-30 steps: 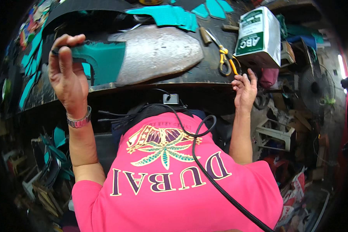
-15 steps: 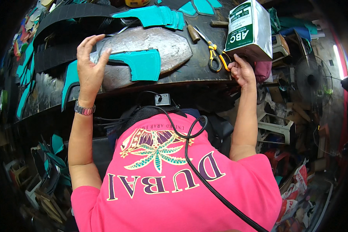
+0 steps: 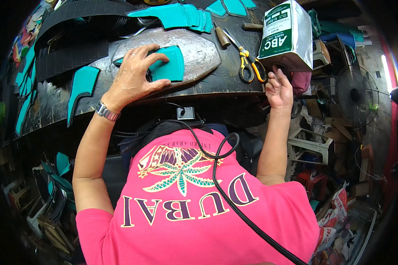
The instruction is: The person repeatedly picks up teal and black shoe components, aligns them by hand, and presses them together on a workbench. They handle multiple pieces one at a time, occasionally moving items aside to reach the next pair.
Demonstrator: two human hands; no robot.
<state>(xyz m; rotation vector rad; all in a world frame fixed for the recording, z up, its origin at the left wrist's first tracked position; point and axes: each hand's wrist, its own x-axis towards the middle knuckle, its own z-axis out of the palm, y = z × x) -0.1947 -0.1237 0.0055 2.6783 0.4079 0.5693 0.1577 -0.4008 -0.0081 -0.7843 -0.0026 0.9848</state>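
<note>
My left hand (image 3: 135, 77), with a metal watch at the wrist, is over a grey slab (image 3: 201, 55) on the dark table. Its thumb and fingers curve around a teal cut-out piece (image 3: 171, 64) with a dark edge, lying on the slab; the palm hides part of it. My right hand (image 3: 278, 88) is raised at the table's edge, fingers curled, just below a white-and-green rectangular tin (image 3: 287, 37). Whether something small is between its fingertips I cannot make out. Scissors (image 3: 248, 64) with yellow-and-black handles lie just left of that hand.
Stacked teal pieces (image 3: 168, 17) lie beyond the slab. Another teal piece (image 3: 82, 86) and black ribbed strips (image 3: 70, 59) are at the left. A wooden-handled tool (image 3: 222, 37) lies beside the scissors. A fan (image 3: 356, 92) and a stool (image 3: 311, 145) stand at the right.
My left hand has come down and right onto the teal piece, which now sits farther from me on the slab. My right hand has dropped slightly, its fingers still curled.
</note>
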